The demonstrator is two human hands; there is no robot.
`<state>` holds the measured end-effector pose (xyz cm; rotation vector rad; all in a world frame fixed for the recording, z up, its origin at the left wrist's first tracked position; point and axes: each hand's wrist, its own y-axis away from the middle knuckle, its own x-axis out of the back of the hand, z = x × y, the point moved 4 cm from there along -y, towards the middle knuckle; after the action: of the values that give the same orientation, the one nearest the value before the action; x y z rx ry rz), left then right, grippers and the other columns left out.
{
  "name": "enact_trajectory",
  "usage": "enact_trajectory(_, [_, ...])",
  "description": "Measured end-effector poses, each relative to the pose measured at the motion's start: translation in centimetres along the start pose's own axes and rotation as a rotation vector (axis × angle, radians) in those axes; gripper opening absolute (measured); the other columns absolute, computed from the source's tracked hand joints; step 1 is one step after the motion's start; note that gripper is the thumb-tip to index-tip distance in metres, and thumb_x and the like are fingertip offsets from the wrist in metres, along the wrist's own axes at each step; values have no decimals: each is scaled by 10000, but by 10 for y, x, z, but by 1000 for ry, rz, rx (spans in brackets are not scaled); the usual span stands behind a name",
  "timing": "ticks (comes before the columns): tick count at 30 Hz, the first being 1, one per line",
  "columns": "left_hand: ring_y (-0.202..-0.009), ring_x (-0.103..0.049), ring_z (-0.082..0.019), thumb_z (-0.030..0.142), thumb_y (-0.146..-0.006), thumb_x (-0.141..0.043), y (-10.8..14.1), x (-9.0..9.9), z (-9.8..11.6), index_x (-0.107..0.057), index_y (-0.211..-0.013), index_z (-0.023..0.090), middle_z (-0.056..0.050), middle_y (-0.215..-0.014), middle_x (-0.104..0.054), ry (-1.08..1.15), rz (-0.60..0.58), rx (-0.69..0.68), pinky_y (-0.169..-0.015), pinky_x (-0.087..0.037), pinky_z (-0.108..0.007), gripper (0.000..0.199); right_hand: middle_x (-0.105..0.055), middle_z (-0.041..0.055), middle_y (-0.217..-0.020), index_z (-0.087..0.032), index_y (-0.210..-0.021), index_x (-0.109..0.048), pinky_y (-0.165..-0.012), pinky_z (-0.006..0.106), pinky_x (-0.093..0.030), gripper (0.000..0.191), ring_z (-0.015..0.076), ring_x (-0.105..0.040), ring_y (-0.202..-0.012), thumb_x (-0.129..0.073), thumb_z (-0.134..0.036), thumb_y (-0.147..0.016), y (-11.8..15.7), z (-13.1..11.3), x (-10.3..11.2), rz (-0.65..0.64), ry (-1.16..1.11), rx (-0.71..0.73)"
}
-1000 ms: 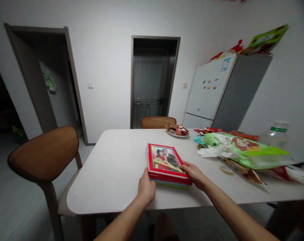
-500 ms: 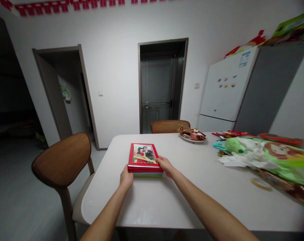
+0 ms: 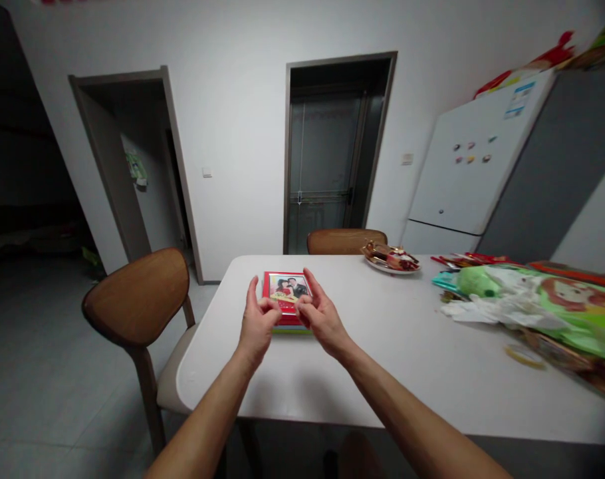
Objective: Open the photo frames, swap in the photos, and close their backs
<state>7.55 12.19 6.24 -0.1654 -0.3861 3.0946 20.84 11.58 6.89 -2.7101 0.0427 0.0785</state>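
Note:
A red-framed photo of two people [image 3: 288, 287] lies face up on top of a small stack on the white table [image 3: 367, 372]. Green and pale blue edges show beneath it. My left hand [image 3: 256, 324] is raised over the near left side of the stack, index finger pointing up and thumb bent inward, holding nothing. On the right side, my right hand [image 3: 323, 318] mirrors it, its fingers apart from the thumb and nothing between them. Both hands partly cover the frame's near corners.
A plate of wrapped items [image 3: 391, 259] stands at the table's back edge. Green and white plastic bags [image 3: 526, 299] and a tape roll [image 3: 524, 357] lie at the right. Wooden chairs stand at the left [image 3: 143, 296] and behind the table [image 3: 345, 241].
Both hands have let go of the stack's sides and risen above its near part, with fingers lifted. The stack stays on the table. The camera view has shifted slightly.

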Motion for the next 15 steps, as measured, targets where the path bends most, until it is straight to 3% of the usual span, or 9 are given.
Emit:
enact_trajectory(2, [-533,-483,-71,95,-609,-561,13,-18,31,-129,-1300,245,100,-567,-492,283,-191,-85,-599,-402,-210,828,-336,-117,-465,-283,-1325,-112,-411,163,-254,764,49,-275,-405,-444,-141,-651,13,-23,-19,-83,-179,29])
enact_trajectory(5, [-517,-461,-65,94,-582,-574,26,-28,53,-86,-1309,235,106,-554,-481,442,-311,-88,-577,-383,-200,887,-334,-112,-472,-296,-1320,-130,-403,160,-231,770,46,-266,-411,-443,-114,-640,24,-45,-29,-115,-326,18])
enact_trajectory(11, [-514,-462,-62,93,-571,-592,30,-27,44,-127,-1299,241,108,-552,-494,467,-317,-66,-580,-368,-200,876,-359,-121,-449,-268,-1289,-229,-385,157,-218,728,38,-275,-386,-497,-118,-627,29,-40,-24,-42,-361,-54])
enact_trajectory(13, [-517,-482,-70,165,-577,-633,27,-27,39,-255,-1254,214,85,-577,-531,491,-304,-12,-564,-371,-204,777,-410,-106,-450,-218,-1167,-410,-367,160,-215,543,37,-305,-370,-531,-183,-639,28,-33,-19,49,-388,-102])
enact_trajectory(15, [-488,-483,-72,347,-627,-621,22,-26,35,-498,-1044,137,42,-561,-553,502,-288,78,-510,-357,-190,483,-443,-74,-438,-166,-828,-567,-348,169,-211,218,37,-327,-349,-529,-316,-675,25,-29,-14,134,-451,-146])
